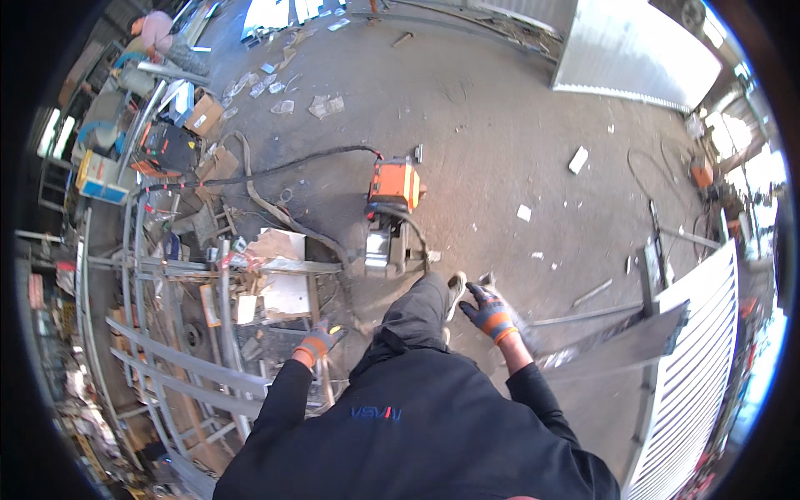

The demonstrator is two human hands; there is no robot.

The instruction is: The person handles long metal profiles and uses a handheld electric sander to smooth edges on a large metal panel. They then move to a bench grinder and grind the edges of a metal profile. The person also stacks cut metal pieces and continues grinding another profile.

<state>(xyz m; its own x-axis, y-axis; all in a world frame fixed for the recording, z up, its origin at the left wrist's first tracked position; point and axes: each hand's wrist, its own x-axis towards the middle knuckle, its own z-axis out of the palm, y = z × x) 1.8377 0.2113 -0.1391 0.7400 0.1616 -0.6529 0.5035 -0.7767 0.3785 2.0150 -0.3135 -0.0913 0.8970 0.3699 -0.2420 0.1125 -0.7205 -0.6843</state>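
My left hand (317, 342), in a grey and orange work glove, hangs beside a metal rack on my left. Its fingers look slightly apart, and I can make out nothing in them. On the other side, my right hand (492, 314) wears a matching glove. Thumb and fingers are spread, with nothing held. Below them is the concrete floor (500, 133), where one of my shoes (456, 292) shows between the hands. Ahead of me stands an orange machine (394, 183) with a dark cable (300, 158) running off to the left.
Curved metal rails (192, 358) and a cluttered rack lie close on my left. Ribbed white panels (696, 375) and a grey sheet (617, 342) stand at my right. A cardboard box (202, 112) sits farther left. Another person (158, 37) bends at the far left.
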